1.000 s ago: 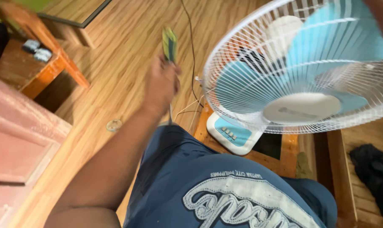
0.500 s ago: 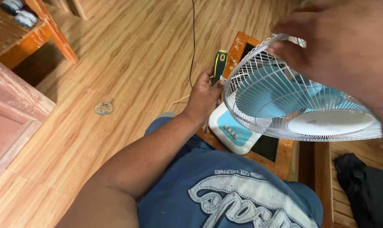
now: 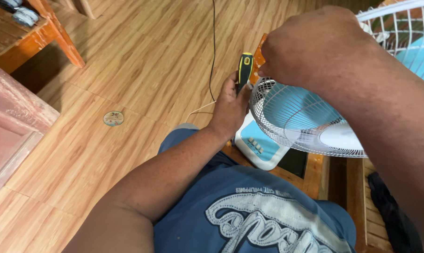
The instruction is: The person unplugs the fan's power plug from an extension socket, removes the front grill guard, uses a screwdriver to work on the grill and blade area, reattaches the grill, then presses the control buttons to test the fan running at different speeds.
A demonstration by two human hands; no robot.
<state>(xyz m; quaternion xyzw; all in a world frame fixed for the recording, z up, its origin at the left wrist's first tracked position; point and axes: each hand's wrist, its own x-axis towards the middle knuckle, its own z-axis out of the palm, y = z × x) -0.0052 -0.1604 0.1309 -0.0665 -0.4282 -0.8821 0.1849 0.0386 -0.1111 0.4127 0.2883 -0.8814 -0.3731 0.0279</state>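
My left hand (image 3: 230, 105) grips a screwdriver with a black and yellow handle (image 3: 244, 68), held upright against the left rim of a white wire fan guard (image 3: 287, 131). The guard covers light blue blades (image 3: 287, 105) and tilts over the fan's white and blue base (image 3: 261, 147) with its row of buttons. My right hand (image 3: 310, 44) is closed on the upper rim of the guard, just right of the screwdriver handle. The screwdriver's tip is hidden behind my left hand.
A small wooden table (image 3: 315, 171) carries the fan base. A black cord (image 3: 213, 51) and a white cord (image 3: 200, 110) run over the wood-pattern floor. A round disc (image 3: 113, 118) lies on the floor. An orange wooden bench (image 3: 29, 33) stands at upper left, dark cloth (image 3: 390, 211) at lower right.
My left hand has brought the screwdriver in from out over the floor to the guard's left rim. My right hand has slid to the rim near the screwdriver. The view has moved closer.
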